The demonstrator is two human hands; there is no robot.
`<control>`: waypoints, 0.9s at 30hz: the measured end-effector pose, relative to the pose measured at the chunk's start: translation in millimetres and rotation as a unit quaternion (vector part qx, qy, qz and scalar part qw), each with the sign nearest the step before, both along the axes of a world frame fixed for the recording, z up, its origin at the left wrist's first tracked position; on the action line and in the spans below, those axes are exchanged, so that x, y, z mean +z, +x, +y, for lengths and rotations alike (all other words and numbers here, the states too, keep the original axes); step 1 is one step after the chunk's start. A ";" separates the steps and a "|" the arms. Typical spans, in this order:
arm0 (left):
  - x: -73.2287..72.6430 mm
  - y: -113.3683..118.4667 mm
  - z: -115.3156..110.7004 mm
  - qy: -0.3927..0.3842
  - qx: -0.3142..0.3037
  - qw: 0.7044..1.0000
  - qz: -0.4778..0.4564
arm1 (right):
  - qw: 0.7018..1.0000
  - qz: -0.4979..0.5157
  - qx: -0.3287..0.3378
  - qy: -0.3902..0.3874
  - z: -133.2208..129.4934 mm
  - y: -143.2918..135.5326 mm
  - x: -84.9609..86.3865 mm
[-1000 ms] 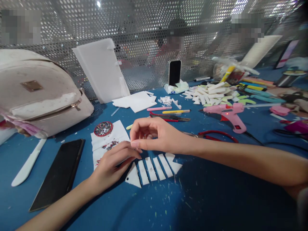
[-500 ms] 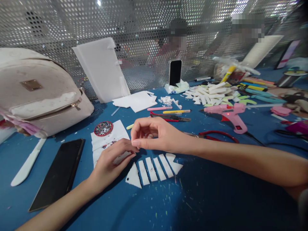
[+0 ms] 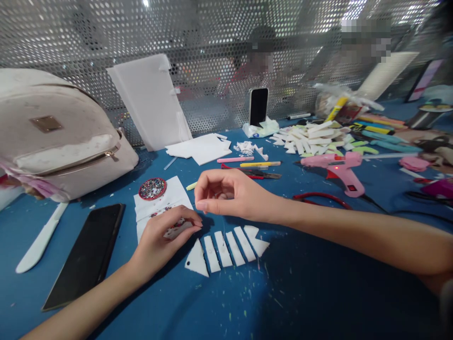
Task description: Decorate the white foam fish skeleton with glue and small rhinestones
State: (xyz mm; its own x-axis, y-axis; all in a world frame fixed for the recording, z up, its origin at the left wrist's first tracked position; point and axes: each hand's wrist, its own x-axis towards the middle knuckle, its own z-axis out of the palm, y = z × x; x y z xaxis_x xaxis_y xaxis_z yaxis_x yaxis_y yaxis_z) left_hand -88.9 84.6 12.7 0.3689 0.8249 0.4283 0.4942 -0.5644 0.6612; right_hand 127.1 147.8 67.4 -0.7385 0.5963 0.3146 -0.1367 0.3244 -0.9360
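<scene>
Both hands are raised over the blue table, near a white foam fish (image 3: 226,250) cut into a head, several strips and a tail. My left hand (image 3: 161,238) has thumb and fingertips pinched together above the fish's head end; whatever is between them is too small to name. Just to its right and higher, my right hand (image 3: 230,196) curls with thumb against forefinger, and anything held there is too fine to make out. Behind my left hand lies white paper (image 3: 177,186) with small dark and red bits and a round red-rimmed dish (image 3: 152,189) of beads.
A pink glue gun (image 3: 334,165) and red-handled tool (image 3: 322,197) lie right. A black phone (image 3: 85,255), white knife (image 3: 40,241) and pale backpack (image 3: 60,137) are left. Foam scraps (image 3: 314,137), pens (image 3: 260,164) and another upright phone (image 3: 258,106) stand or lie farther back.
The fingertips of my two hands have moved slightly apart, with my right hand a little higher. The foam pieces have kept their places.
</scene>
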 end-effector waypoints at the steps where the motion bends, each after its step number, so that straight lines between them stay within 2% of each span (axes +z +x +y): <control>1: 0.4 0.0 -0.1 -0.002 -0.001 1.000 -0.002 | 1.000 -0.001 -0.002 0.000 -0.2 0.0 0.3; 12: -0.4 -1.7 0.0 -0.010 -0.007 1.000 -0.027 | 1.000 0.002 -0.002 -0.003 0.7 -1.1 -1.7; 21: -5.5 -2.0 4.8 -0.121 0.034 0.977 -0.170 | 1.000 -0.009 -0.023 0.000 3.8 -0.4 -0.2; 27: -3.2 -2.8 5.3 -0.132 0.058 0.976 -0.161 | 0.999 -0.025 -0.031 0.006 8.5 -1.2 -6.3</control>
State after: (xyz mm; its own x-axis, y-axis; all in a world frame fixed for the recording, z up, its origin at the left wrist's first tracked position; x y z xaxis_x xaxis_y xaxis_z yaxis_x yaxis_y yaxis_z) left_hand -91.7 89.9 9.5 0.1481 0.9506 0.2727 0.2873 -0.3052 0.9079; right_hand 125.9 156.3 61.1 -0.7154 0.6376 0.2857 -0.0687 0.3428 -0.9369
